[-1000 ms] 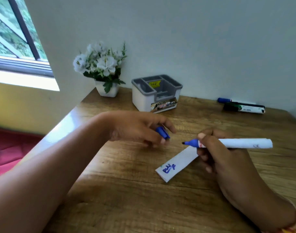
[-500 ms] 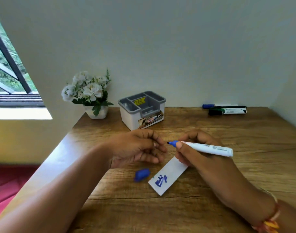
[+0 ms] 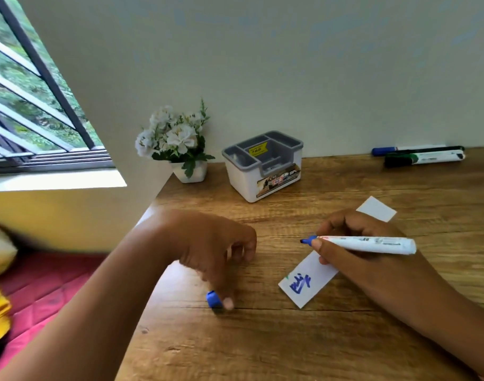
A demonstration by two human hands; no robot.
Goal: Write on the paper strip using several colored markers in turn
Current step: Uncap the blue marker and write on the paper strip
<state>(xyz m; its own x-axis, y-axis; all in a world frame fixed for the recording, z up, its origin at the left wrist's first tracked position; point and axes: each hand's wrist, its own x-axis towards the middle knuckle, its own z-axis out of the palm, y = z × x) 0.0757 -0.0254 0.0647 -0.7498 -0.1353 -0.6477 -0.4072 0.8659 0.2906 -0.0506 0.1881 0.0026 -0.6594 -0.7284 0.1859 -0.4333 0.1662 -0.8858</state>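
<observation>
As seen from beside the person, the brown wood-grain table [image 3: 290, 339] fills the lower field and meets the pale wall at 12 o'clock.

The left hand [image 3: 216, 248] hangs over the table at about 9 o'clock from the strip. Its upper fingers are loosely curled, and one lower digit reaches down to touch the cap. Motion blur there means one cannot tell whether the cap is actually pinched.

The right hand [image 3: 359, 243] lies across the middle of the strip, fingers wrapped round the marker barrel.

A white pot of white artificial flowers [image 3: 177, 144] stands at 11 o'clock against the wall. Just beside it, toward 12 o'clock, stands a white plastic organiser box with a grey divided insert [image 3: 263, 166].

The white paper strip [image 3: 318, 268] lies flat on the table, running from 7 o'clock to 1 o'clock, with blue writing at its near end.

The uncapped white-barrelled blue marker [image 3: 367, 243] is held level above the strip, its tip pointing to 9 o'clock.

Capped spare markers [image 3: 428, 158] lie together at 1 o'clock along the wall.

The small blue marker cap [image 3: 214, 298] rests on the table at 8 o'clock from the strip, well apart from it.
</observation>
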